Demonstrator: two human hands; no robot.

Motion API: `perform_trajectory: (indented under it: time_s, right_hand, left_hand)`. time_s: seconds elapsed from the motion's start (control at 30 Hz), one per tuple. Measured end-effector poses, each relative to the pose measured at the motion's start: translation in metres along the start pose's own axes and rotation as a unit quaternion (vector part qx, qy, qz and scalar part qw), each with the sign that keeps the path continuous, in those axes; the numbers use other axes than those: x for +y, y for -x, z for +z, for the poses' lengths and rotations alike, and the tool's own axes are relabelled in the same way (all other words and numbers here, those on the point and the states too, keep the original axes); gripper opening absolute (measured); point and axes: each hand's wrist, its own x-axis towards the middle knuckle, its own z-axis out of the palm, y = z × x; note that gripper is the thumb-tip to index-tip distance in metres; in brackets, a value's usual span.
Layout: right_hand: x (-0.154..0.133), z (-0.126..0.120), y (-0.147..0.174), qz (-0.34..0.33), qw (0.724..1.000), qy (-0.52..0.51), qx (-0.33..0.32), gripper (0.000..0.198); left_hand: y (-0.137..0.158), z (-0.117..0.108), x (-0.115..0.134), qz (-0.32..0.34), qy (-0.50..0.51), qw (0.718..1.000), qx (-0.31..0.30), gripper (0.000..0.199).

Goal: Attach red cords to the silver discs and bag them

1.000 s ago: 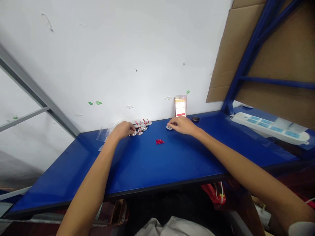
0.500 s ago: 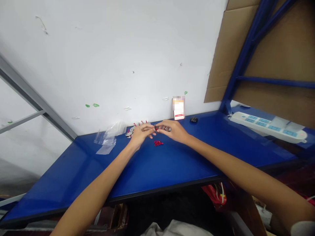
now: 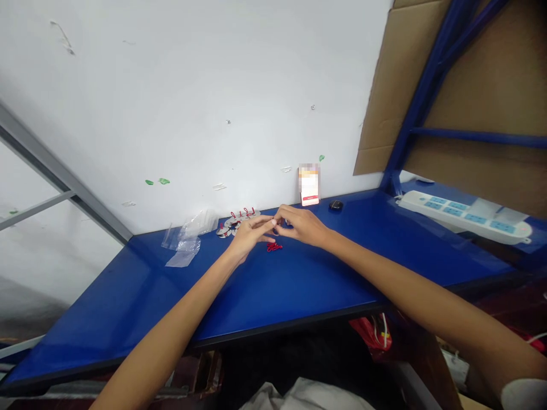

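Above the blue tabletop [image 3: 231,307], the fingertips of both my hands meet. My left hand [image 3: 251,234] pinches with thumb and forefinger, its lower fingers spread. My right hand [image 3: 302,225] is closed in a pinch against it, fingers curled. Between them is a small round disc with a red cord, almost wholly hidden by my fingers now. Just below my fingertips lies a small heap of red cord loops [image 3: 274,247]. Several silvery round discs [image 3: 224,232] with red loops lie behind my left hand, partly covered by it.
Clear plastic bags [image 3: 188,242] lie to the left. A lit phone [image 3: 309,187] leans against the white wall, with a small black case [image 3: 335,205] beside it. A white power strip [image 3: 465,216] sits at right near a blue metal frame [image 3: 421,97].
My fingertips have drawn together over the small disc, which showed dark and round before and is now nearly hidden. The view has shifted slightly.
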Motion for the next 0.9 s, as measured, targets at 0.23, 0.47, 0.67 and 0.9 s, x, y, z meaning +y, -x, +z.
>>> perform_trajectory:
  time_s: [0.23,0.47,0.67,0.9]
  right_hand:
    - [0.005,-0.001,-0.002,0.023,0.996,-0.076,0.049,0.011]
    - [0.013,0.014,-0.001,-0.005,0.993,-0.082,-0.087,0.014]
    - [0.016,0.025,0.002,0.012,0.991,-0.058,-0.121,0.017]
    - [0.017,0.018,0.000,0.078,0.995,-0.057,-0.019,0.020]
  left_hand:
    - [-0.017,-0.026,-0.019,0.002,-0.064,0.992,0.109,0.042]
    - [-0.027,-0.044,-0.032,0.036,-0.124,0.978,0.162,0.036]
    - [-0.025,-0.038,-0.031,0.044,-0.142,0.978,0.147,0.035]
    - [-0.020,-0.027,-0.023,0.034,-0.101,0.984,0.144,0.037]
